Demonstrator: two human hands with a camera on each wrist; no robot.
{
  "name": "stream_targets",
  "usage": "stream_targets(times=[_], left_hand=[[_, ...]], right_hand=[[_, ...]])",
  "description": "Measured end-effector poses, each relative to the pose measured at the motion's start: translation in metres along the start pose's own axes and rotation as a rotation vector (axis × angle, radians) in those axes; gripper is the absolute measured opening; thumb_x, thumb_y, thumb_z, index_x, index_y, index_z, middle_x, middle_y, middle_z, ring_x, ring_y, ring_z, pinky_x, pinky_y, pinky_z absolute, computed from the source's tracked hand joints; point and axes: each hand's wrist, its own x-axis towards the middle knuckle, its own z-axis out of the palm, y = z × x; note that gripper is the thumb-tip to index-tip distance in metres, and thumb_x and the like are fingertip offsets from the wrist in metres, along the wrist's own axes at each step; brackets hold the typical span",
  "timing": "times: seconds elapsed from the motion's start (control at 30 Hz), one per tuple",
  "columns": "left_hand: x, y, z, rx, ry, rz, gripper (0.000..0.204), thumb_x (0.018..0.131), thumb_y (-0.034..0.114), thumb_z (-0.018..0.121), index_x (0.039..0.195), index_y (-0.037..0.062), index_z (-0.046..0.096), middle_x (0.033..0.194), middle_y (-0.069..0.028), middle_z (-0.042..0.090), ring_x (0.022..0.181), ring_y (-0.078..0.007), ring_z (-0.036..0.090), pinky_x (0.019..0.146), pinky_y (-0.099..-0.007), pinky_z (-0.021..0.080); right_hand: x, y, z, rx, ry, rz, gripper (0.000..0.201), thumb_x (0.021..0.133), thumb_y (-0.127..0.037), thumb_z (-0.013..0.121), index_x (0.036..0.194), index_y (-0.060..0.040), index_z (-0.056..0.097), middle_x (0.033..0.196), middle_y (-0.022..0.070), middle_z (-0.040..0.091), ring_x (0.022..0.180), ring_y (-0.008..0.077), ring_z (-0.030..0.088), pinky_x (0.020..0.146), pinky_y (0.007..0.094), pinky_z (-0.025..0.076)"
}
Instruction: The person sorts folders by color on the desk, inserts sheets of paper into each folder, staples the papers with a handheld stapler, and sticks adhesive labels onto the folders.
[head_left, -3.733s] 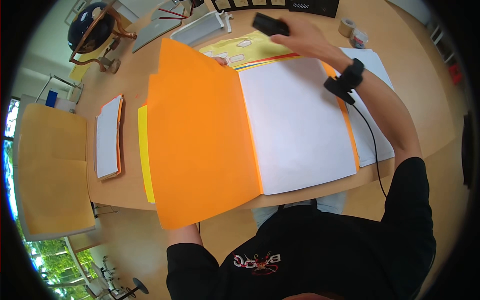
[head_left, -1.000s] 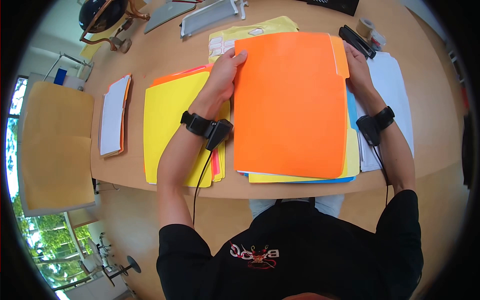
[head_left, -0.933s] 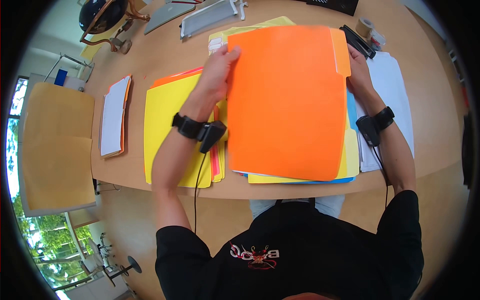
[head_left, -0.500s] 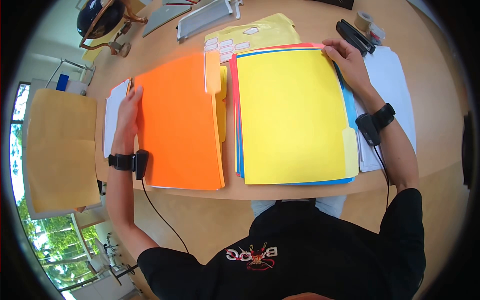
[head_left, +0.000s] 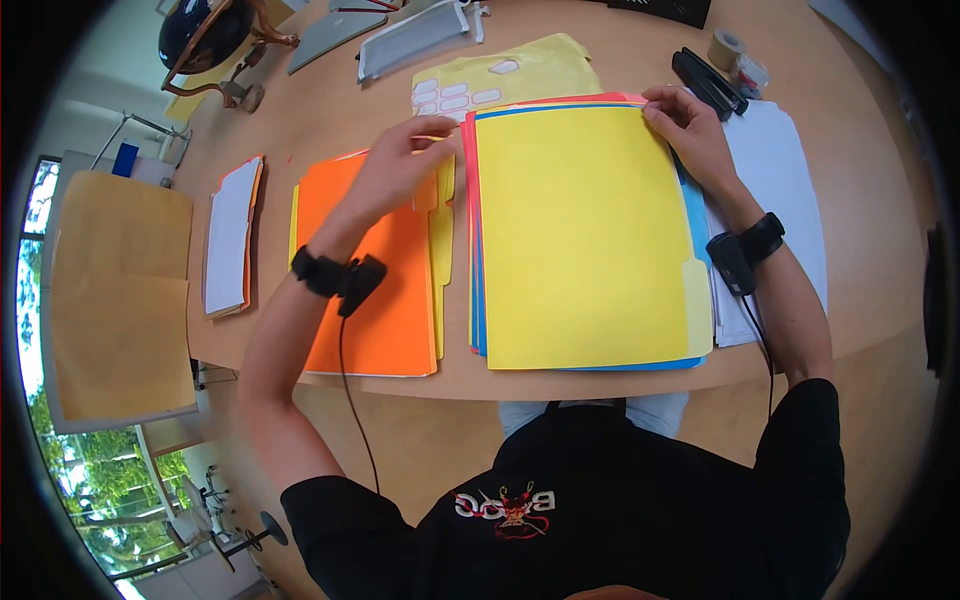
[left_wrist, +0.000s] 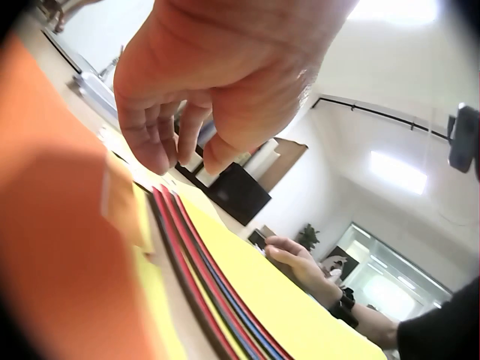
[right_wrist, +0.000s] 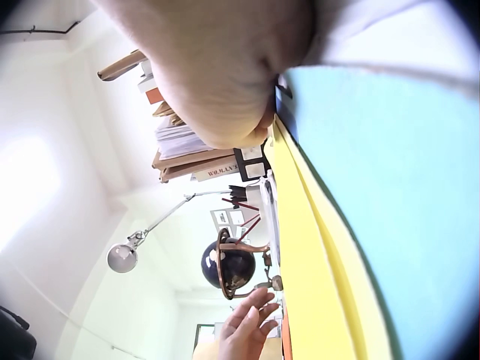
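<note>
A yellow file folder (head_left: 580, 240) lies on top of a stack with red and blue folder edges showing beneath it. My right hand (head_left: 695, 135) pinches the upper right corner of this yellow folder between thumb and curled fingers. At the stack's upper left corner hovers my left hand (head_left: 400, 170), fingers loosely bent and nothing in them; the left wrist view shows its fingertips just above the coloured folder edges (left_wrist: 217, 277). Below its forearm an orange folder (head_left: 385, 300) lies on a second pile, with yellow folders sticking out on both sides.
White paper sheets (head_left: 775, 200) lie right of the stack. Behind are a black stapler (head_left: 708, 82), a tape roll (head_left: 726, 48) and a yellow bag with labels (head_left: 540, 70). A thin folder pile (head_left: 233, 240) stays at left; a globe (head_left: 200, 45) stands far left.
The orange folder came off the stack onto the left pile, uncovering the yellow one. My left hand let go of it and came back right. The stapler was put down earlier by my right hand.
</note>
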Motion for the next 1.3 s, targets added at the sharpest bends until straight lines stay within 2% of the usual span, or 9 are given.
stream_targets(times=[0.03,0.1,0.2,0.43,0.63,0.7,0.8,1.13,1.3], left_hand=[[0.009,0.004,0.014,0.0,0.001,0.004,0.045,0.091,0.027,0.068,0.123,-0.0037,0.063,0.114,-0.016,0.068,0.105,-0.0224,0.066,0.089,-0.0331,0.051],[0.026,0.01,0.032,0.395,0.124,0.102,0.054,0.083,0.032,0.074,0.122,-0.0035,0.064,0.111,-0.0182,0.068,0.102,-0.0271,0.067,0.088,-0.0348,0.052],[0.044,0.02,0.039,0.448,-0.068,-0.085,0.065,0.074,0.035,0.081,0.123,-0.0033,0.063,0.107,-0.0196,0.068,0.098,-0.0311,0.066,0.087,-0.0376,0.052],[0.052,0.027,0.036,0.548,-0.001,-0.099,0.063,0.068,0.033,0.085,0.119,0.0006,0.068,0.112,-0.0194,0.069,0.102,-0.0305,0.067,0.088,-0.0393,0.052],[0.051,0.019,0.034,0.36,-0.024,0.126,0.05,0.075,0.027,0.081,0.118,0.004,0.071,0.121,-0.0178,0.068,0.103,-0.0285,0.067,0.091,-0.0373,0.052],[0.048,0.021,0.031,0.294,-0.058,0.077,0.047,0.081,0.023,0.078,0.124,0.007,0.069,0.108,-0.0093,0.072,0.083,-0.0125,0.06,0.079,-0.0283,0.05],[0.042,0.024,0.031,0.219,-0.104,0.056,0.045,0.084,0.02,0.075,0.126,0.0089,0.068,0.105,-0.0059,0.072,0.079,-0.0095,0.055,0.077,-0.0264,0.048],[0.047,-0.001,0.038,-0.01,-0.106,0.135,0.038,0.083,0.015,0.076,0.119,0.0055,0.07,0.103,-0.0058,0.071,0.087,-0.0137,0.063,0.084,-0.0286,0.051],[0.048,-0.004,0.039,-0.134,-0.212,-0.01,0.026,0.084,0.016,0.077,0.102,0.0019,0.066,0.096,-0.0036,0.067,0.088,-0.0122,0.062,0.082,-0.0261,0.05]], right_hand=[[0.0,0.002,0.0,0.013,-0.003,-0.011,0.026,0.093,-0.015,0.066,0.114,-0.0012,0.066,0.096,0.0025,0.067,0.088,0.0084,0.06,0.084,0.0227,0.048],[0.0,0.002,0.001,0.012,-0.014,-0.019,0.026,0.091,-0.014,0.068,0.115,-0.0017,0.066,0.096,0.0024,0.066,0.087,0.0084,0.06,0.083,0.0224,0.048],[-0.004,-0.004,0.001,-0.018,-0.035,-0.025,0.029,0.088,-0.013,0.071,0.115,-0.0025,0.067,0.096,0.0023,0.066,0.086,0.0087,0.058,0.082,0.0221,0.048],[-0.003,-0.006,0.001,-0.083,-0.065,-0.023,0.032,0.084,-0.013,0.075,0.114,-0.0028,0.068,0.097,0.0032,0.066,0.086,0.0098,0.057,0.08,0.023,0.048],[-0.004,-0.007,0.002,-0.103,-0.041,-0.046,0.033,0.083,-0.013,0.075,0.114,-0.003,0.068,0.096,0.003,0.066,0.084,0.0101,0.056,0.079,0.0237,0.048],[-0.003,-0.008,0.002,-0.11,-0.044,-0.04,0.032,0.083,-0.013,0.076,0.113,-0.0031,0.068,0.096,0.003,0.066,0.084,0.0101,0.056,0.079,0.0237,0.049],[-0.003,-0.006,0.002,-0.118,-0.045,-0.036,0.032,0.083,-0.013,0.076,0.113,-0.0032,0.068,0.096,0.003,0.066,0.083,0.0102,0.057,0.079,0.0237,0.049],[-0.002,-0.006,0.002,-0.136,-0.045,-0.022,0.033,0.083,-0.013,0.077,0.113,-0.0019,0.068,0.097,0.0036,0.066,0.085,0.0101,0.057,0.08,0.0236,0.049],[-0.003,-0.009,0.004,-0.134,-0.046,-0.046,0.03,0.088,-0.018,0.074,0.112,-0.0013,0.068,0.094,0.004,0.067,0.083,0.0101,0.058,0.079,0.0242,0.049]])
